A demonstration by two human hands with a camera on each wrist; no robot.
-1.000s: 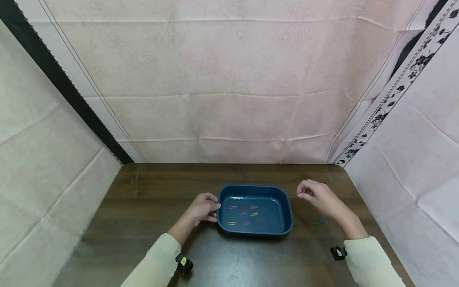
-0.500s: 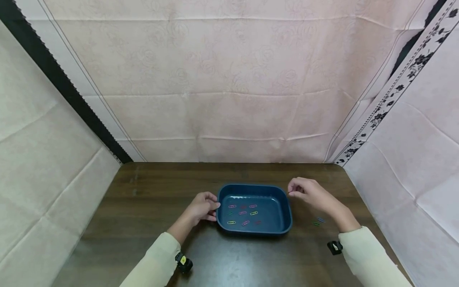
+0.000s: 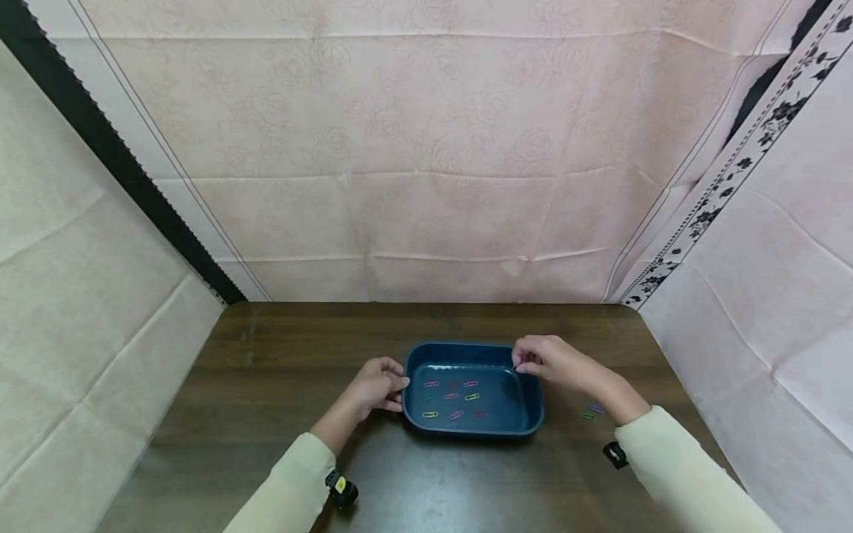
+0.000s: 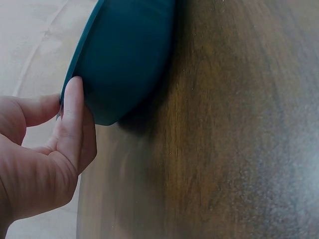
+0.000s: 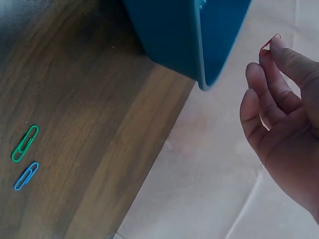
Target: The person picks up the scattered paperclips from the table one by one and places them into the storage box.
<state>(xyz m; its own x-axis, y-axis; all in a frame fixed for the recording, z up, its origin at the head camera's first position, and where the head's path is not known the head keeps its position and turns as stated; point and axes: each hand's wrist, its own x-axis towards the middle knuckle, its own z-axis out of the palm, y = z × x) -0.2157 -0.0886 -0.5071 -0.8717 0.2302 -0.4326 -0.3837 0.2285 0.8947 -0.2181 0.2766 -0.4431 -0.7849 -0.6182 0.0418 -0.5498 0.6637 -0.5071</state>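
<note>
A blue rectangular tray (image 3: pixel 513 428) stands on the table, with several pink, yellow, red and green paper clips lying on its floor, one of them a yellow paper clip (image 3: pixel 472 397). My left hand (image 3: pixel 375 386) pinches the tray's left rim between thumb and fingers; the left wrist view shows this grip on the tray wall (image 4: pixel 124 55). Over the tray's right back corner, my right hand (image 3: pixel 549 361) pinches a red paper clip (image 5: pixel 269 42) between thumb and index finger. On the table right of the tray lie a green paper clip (image 5: pixel 25 143) and a blue paper clip (image 5: pixel 26 176).
The brown wooden table (image 3: pixel 300 333) ends at a pale cloth wall (image 3: pixel 426 222) behind. More cloth hangs at the left and right sides. A small black wrist camera (image 3: pixel 615 454) sits by the right sleeve, another black camera (image 3: pixel 342 489) by the left.
My right hand has moved left, from beside the tray to over its right back corner, carrying the red paper clip. The left hand and the tray have stayed in place.
</note>
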